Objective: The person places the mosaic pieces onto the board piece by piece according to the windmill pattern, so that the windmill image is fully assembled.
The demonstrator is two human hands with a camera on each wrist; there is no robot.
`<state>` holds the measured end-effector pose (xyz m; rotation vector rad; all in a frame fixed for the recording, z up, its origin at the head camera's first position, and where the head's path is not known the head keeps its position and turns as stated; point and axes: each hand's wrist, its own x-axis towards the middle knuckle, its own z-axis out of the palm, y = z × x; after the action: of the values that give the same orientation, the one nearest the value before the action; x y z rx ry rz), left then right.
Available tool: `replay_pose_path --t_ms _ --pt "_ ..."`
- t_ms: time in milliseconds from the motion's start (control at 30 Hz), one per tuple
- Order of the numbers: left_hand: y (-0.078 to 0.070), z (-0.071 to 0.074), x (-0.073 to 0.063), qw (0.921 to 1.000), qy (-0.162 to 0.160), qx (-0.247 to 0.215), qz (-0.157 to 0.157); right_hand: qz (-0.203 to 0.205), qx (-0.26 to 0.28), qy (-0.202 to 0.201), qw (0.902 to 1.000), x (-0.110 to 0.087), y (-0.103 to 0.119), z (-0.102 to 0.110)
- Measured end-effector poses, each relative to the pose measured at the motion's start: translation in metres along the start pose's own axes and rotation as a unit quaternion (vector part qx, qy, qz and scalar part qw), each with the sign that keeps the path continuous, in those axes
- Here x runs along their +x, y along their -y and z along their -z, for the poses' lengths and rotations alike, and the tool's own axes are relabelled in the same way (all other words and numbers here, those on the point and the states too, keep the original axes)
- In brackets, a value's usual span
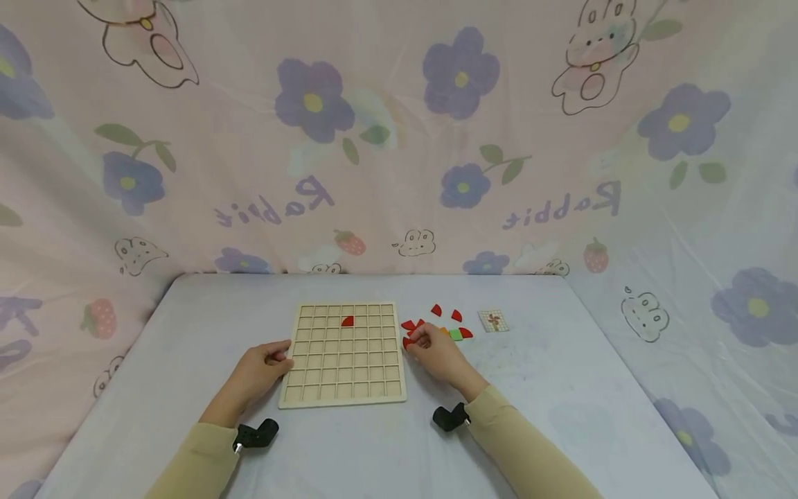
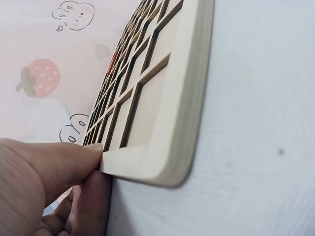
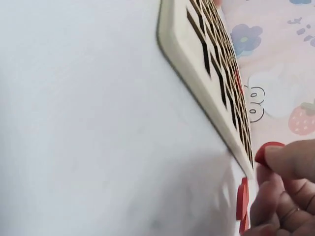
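Note:
A square wooden grid board [image 1: 341, 401] lies on the table, with one red quarter-circle tile [image 1: 348, 321] in a cell of its upper part. My left hand [image 1: 260, 367] pinches the board's left edge, thumb on top of the rim and fingers against the side. Just off the board's right edge, my right hand [image 1: 438, 353] holds a red tile [image 3: 267, 150] between thumb and finger. Beneath and around that hand are more red tiles [image 1: 408, 325], a green tile [image 1: 456, 335] and a bit of orange, partly hidden by the fingers.
Two red quarter-circle tiles, one of them a red tile [image 1: 436, 310], lie apart behind the cluster. A small pattern card [image 1: 494, 321] with a gridded picture lies to the right. Printed fabric [image 1: 386, 152] hangs behind the white table [image 1: 561, 360].

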<state>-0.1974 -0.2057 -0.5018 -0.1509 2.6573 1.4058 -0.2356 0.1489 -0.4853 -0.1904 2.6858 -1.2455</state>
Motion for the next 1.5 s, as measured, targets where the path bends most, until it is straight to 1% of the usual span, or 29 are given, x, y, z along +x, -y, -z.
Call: replay_pose_path --t_ms 167,333,567,733,1000,1233,1500 --pt "0.003 0.0 0.002 1.0 -0.007 0.004 -0.004 0.032 0.031 0.013 0.9989 0.017 0.017 -0.011" --pt "0.003 -0.001 0.003 1.0 -0.01 -0.001 0.0 0.058 0.048 0.035 0.9966 0.031 0.033 -0.026" --pt "0.004 -0.003 0.004 0.9999 -0.013 -0.001 0.005 0.07 0.027 0.047 0.9961 0.045 0.053 -0.05" --pt "0.004 -0.004 0.003 0.9999 -0.013 0.0 0.008 0.076 0.015 0.049 0.9958 0.053 0.059 -0.064" --pt "-0.001 -0.001 0.002 0.9998 -0.012 -0.004 0.014 0.083 -0.01 0.04 0.9957 0.059 0.065 -0.075" --pt "0.0 -0.002 0.003 0.9998 -0.014 -0.008 0.014 0.089 -0.035 0.029 0.995 0.061 0.067 -0.079" --pt "-0.002 -0.002 0.002 0.9997 -0.013 -0.01 0.016 0.083 -0.059 0.014 0.9947 0.059 0.071 -0.081"
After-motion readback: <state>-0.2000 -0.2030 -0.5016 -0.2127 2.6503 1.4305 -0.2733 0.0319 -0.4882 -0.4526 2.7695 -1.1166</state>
